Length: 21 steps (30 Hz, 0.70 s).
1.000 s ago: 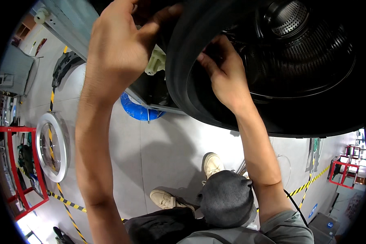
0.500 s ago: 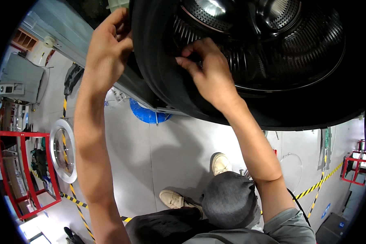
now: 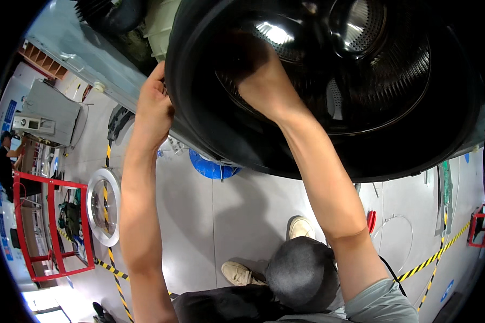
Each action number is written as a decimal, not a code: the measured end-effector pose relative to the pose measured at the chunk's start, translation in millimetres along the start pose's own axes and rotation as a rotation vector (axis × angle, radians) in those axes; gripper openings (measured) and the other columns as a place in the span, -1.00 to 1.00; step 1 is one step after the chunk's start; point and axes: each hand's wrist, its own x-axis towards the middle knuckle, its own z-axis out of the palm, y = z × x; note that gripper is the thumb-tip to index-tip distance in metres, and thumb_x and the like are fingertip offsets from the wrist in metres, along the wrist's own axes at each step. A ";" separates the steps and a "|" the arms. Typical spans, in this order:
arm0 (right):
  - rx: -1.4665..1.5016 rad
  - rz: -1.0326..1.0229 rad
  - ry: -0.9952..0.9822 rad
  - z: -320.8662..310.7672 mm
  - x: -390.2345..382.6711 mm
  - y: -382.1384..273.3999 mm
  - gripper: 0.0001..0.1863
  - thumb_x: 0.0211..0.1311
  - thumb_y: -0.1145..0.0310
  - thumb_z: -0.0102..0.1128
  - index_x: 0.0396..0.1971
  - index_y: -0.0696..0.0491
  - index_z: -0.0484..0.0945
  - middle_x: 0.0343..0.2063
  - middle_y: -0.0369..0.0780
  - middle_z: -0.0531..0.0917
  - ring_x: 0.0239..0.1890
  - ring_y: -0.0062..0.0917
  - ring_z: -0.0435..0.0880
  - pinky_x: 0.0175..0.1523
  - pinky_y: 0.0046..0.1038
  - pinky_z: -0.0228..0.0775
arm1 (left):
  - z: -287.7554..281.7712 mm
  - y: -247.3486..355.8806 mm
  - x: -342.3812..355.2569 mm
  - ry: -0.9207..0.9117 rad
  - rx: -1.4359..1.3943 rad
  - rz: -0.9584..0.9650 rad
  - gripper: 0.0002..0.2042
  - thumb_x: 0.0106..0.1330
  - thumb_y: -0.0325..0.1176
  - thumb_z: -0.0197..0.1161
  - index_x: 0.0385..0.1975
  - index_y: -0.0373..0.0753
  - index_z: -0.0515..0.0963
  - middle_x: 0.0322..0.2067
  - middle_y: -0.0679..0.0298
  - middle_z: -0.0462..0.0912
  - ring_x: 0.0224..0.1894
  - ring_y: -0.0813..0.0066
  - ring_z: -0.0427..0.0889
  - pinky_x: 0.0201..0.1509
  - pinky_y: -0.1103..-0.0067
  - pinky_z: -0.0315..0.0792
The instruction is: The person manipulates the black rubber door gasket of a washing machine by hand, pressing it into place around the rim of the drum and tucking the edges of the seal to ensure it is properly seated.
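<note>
A washing machine lies before me, its round opening framed by a wide black rubber door seal (image 3: 328, 156). Inside shows the shiny perforated metal drum (image 3: 355, 97). My left hand (image 3: 156, 105) is at the left outer edge of the seal, fingers curled around its rim; some fingertips are hidden behind it. My right hand (image 3: 256, 67) reaches through the opening into the dark left side of the drum. Shadow hides its fingers, so whether it holds anything does not show. Beside my left hand is a pale ribbed plastic tub (image 3: 159, 32).
A light-blue cabinet panel (image 3: 75, 48) runs along the upper left. On the floor are a round silver-rimmed door (image 3: 103, 207), a blue round object (image 3: 213, 168) and a clear hose-like ring (image 3: 412, 237). A red metal frame (image 3: 51, 220) stands left; another person (image 3: 8, 161) is far left.
My right hand has gone from the seal's inner edge deeper into the drum. My left hand has slid down along the seal's outer rim. The view has shifted slightly.
</note>
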 end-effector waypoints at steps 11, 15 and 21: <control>-0.134 0.018 0.009 4.1 -11.2 -15.1 -0.70 0.23 0.69 0.17 -0.03 0.23 0.52 -0.14 0.01 0.69 0.02 -0.05 0.65 0.12 -0.23 0.49 | 22.6 12.0 -2.1 0.031 0.102 0.125 -0.67 0.28 -0.54 0.35 0.02 -0.32 0.48 -0.12 0.35 0.59 -0.06 0.62 0.49 0.11 0.64 0.39; -0.163 0.034 0.045 7.1 -14.9 -19.9 -0.80 0.23 0.68 0.16 -0.15 0.22 0.50 -0.22 0.01 0.62 -0.07 -0.01 0.63 0.01 -0.17 0.46 | 21.2 12.7 -2.8 0.009 0.167 0.143 -0.71 0.26 -0.59 0.30 -0.03 -0.34 0.46 -0.18 0.36 0.54 -0.09 0.61 0.45 0.11 0.63 0.36; -0.204 -0.086 0.082 7.8 -23.0 -14.7 -0.81 0.25 0.67 0.18 -0.17 0.18 0.46 -0.23 -0.03 0.58 -0.14 -0.04 0.60 -0.04 -0.19 0.48 | 34.2 15.4 -10.1 0.054 0.300 0.344 -0.72 0.23 -0.62 0.23 -0.08 -0.38 0.40 -0.19 0.30 0.48 -0.06 0.59 0.43 0.12 0.66 0.30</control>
